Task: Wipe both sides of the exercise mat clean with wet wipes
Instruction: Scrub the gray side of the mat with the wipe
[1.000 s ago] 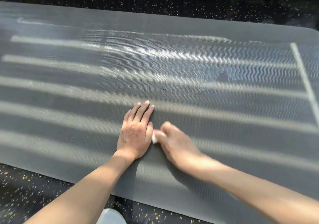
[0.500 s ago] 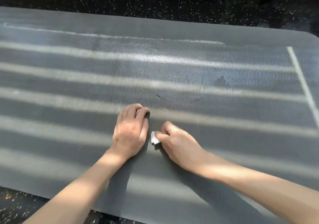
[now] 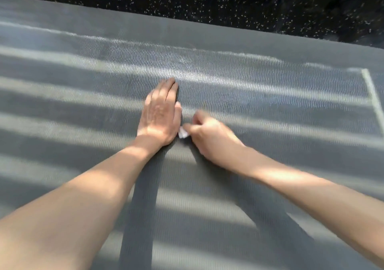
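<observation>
Your grey exercise mat (image 3: 270, 95) is lying flat on the black speckled floor (image 3: 228, 1), with sunlight striping across its ribbed surface. Near its middle, your right hand (image 3: 209, 136) is curling round a small white wet wipe (image 3: 182, 133) and pinching it. Just beside it, your left hand (image 3: 161, 115) is pressing flat on the mat with fingers straight; half a second ago they were curled. The mat's long axis is running left to right, its far edge slanting down rightward.
</observation>
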`<state>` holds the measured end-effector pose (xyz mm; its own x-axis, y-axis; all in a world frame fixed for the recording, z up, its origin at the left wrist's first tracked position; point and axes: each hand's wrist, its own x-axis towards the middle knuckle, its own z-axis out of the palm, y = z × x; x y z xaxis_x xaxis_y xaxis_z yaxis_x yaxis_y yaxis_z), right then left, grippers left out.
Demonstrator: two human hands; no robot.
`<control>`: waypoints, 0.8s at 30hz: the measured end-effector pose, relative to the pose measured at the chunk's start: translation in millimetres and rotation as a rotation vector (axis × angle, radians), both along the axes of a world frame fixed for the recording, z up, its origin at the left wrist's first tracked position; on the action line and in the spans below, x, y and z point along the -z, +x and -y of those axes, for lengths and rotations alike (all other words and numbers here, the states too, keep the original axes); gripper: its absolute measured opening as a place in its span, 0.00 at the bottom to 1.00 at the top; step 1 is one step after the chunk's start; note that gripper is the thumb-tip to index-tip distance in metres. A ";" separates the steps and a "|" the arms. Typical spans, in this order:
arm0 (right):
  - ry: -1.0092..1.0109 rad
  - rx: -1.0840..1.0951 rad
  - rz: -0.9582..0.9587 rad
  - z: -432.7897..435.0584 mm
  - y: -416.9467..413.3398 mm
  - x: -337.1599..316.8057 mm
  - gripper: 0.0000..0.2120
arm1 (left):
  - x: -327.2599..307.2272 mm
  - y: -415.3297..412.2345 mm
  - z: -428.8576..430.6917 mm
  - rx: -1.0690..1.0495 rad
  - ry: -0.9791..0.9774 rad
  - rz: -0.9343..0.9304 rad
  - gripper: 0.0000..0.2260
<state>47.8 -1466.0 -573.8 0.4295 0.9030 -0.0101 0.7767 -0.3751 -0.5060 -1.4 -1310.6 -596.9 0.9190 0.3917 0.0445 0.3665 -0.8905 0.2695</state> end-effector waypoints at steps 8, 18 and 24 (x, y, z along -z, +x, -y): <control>-0.041 -0.091 0.051 -5.9 6.4 4.3 0.16 | -2.4 -0.7 2.8 -0.006 -0.046 -0.015 0.27; 0.031 0.162 0.051 -45.8 59.2 -7.9 0.15 | -4.2 5.6 -3.9 -0.049 -0.057 -0.011 0.26; 0.015 0.081 0.068 -60.4 103.8 1.8 0.13 | -6.7 7.1 -4.6 -0.043 -0.045 -0.024 0.25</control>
